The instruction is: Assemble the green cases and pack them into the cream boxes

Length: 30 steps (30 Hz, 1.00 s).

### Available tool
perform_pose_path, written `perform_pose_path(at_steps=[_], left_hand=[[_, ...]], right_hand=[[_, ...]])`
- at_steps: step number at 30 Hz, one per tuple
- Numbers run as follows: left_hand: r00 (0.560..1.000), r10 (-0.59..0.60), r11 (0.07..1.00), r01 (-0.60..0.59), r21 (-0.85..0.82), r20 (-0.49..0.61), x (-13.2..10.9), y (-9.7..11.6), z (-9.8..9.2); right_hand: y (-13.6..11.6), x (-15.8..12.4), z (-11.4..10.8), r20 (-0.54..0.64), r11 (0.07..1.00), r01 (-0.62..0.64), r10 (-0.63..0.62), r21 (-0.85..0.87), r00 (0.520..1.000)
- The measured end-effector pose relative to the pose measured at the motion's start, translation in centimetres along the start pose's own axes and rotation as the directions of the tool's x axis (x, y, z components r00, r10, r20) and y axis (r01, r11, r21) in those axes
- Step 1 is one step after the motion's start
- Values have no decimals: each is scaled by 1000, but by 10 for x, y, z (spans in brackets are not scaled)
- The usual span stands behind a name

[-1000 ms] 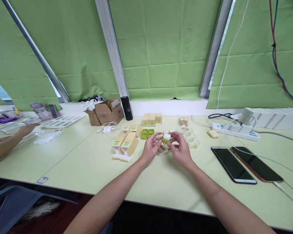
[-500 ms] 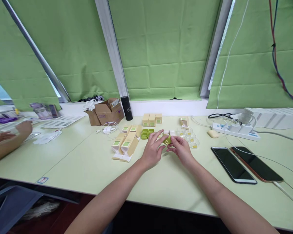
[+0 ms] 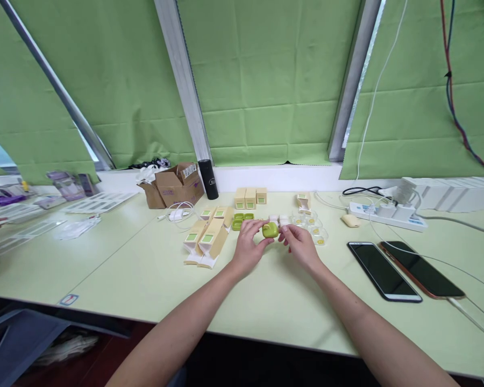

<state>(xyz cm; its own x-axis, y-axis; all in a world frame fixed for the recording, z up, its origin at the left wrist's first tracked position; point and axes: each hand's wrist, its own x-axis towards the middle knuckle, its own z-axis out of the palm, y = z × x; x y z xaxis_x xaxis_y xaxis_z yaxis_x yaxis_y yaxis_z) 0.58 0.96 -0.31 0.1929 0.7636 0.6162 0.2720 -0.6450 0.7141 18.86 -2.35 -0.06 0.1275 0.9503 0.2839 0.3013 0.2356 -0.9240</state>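
The person's left hand (image 3: 249,244) is closed round one side of a small green case (image 3: 270,230). The fingers are on its far side and the thumb is low down in front. The right hand (image 3: 300,244) is curled, with its thumb and fingers close together at the case's right edge. I can't tell if it grips the case or is only just beside it. The case is up in front of the person, over the middle of the surface (image 3: 246,293), with white blocks (image 3: 283,220) behind it. To its left sit more green cases (image 3: 242,221), and to its right is a clear tray (image 3: 317,235) with yellow spots.

To hold it well, I'd say pinch it softly by its sides, so the smooth front gets no smudges. Keep both thumbs low and turn it slowly, because a round, shiny thing like that could slip. I'd keep it over the bare bit of the surface, too.

One broad, round face points back toward the person. It seems to stand nearly upright, maybe a bit tipped. It looks a little wider than tall, so its long way may run from hand to hand, but I can't be sure.
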Motion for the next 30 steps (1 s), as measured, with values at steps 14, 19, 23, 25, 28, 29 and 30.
perform_pose_path(at_steps=[14, 19, 23, 25, 28, 29, 30], left_hand=[[897, -437, 784, 416, -461, 66, 9, -15, 1], [897, -441, 794, 410, -450, 39, 10, -15, 2], [898, -439, 804, 402, -437, 18, 12, -17, 3], [904, -428, 818, 384, -428, -7, 12, -18, 3], [913, -406, 835, 357, -418, -30, 13, -19, 2], [914, -404, 836, 354, -419, -35, 13, -19, 1], [913, -406, 835, 352, -423, -41, 13, -19, 1]], right_hand=[[2, 14, -62, -120, 394, -142, 79, -908, 990], [-2, 11, -50, -53, 360, -92, 117, -928, 992], [-4, -1, -23, 191, 423, 218, -106, -879, 976], [-5, -5, -14, 283, 449, 351, -213, -821, 935], [-7, -7, -12, 273, 527, 416, -330, -741, 904], [-7, -6, -14, 232, 564, 398, -344, -724, 910], [-7, -5, -16, 185, 603, 365, -340, -709, 922]])
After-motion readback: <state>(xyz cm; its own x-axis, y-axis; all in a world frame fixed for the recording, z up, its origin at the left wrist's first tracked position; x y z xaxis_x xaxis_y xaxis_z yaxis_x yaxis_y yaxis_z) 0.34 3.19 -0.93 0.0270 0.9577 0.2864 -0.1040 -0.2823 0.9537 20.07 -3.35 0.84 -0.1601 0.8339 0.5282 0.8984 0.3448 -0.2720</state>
